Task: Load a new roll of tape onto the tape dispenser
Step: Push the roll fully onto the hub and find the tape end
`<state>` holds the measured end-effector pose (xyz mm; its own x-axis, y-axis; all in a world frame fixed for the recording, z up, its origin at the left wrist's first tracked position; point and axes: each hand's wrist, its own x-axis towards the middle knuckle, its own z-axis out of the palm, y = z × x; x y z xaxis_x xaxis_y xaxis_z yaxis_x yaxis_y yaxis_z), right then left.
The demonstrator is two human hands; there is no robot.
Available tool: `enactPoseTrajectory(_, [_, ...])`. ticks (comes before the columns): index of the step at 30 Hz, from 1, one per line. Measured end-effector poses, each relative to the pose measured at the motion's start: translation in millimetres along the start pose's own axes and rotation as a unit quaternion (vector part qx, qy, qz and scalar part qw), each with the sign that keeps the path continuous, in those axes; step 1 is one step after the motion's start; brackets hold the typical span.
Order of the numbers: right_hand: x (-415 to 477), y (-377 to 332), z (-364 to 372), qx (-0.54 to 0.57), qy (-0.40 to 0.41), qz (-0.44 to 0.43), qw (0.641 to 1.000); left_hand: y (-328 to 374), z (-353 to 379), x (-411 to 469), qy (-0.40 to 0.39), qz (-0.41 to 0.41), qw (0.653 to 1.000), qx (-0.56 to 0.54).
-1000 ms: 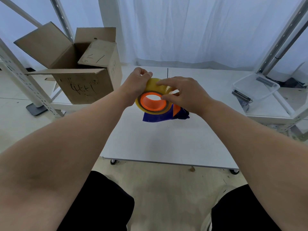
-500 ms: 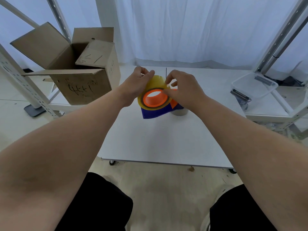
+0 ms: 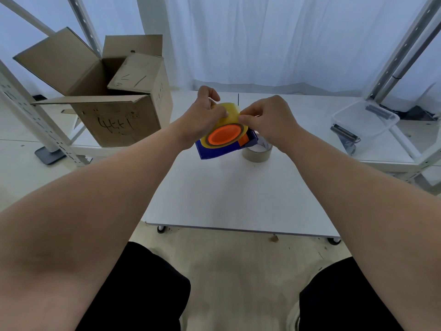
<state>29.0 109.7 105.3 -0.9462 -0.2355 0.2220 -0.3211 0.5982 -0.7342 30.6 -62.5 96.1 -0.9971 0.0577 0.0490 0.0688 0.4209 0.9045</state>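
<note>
The person holds the tape dispenser (image 3: 220,149) up over the far middle of the white table (image 3: 233,194), and the new tape roll (image 3: 223,130), yellowish with the dispenser's orange hub showing through its middle, is already seated on it. What has changed over the last second is the work of the right hand (image 3: 269,120): a second ago its fingers lay flat across the face of the roll, and now they are pinched shut at the roll's upper edge, right beside the thumb of the left hand (image 3: 202,115). The left hand keeps its closed grip around the back and top of the roll and dispenser, steadying them. The dispenser has also been tipped and lifted a little, so the used-up tape core (image 3: 257,152) standing on the table just behind it is now in view. This suggests that the seating step is done and the person is picking at the loose tape end; whether it has come free cannot be told. An open cardboard box (image 3: 114,108) stands well apart on the left, a clear plastic tub (image 3: 365,120) on the right.
</note>
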Motion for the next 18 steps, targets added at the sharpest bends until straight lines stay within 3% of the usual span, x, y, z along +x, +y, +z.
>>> enactPoseTrajectory(11, [1, -13, 9, -0.200, 0.028, -0.014, 0.979, 4, 7, 0, 0.040, 0.009, 0.997, 0.062])
enactPoseTrajectory(18, [-2, -15, 14, -0.322, -0.020, -0.027, 0.946, 6, 11, -4, 0.033, 0.009, 0.995, 0.089])
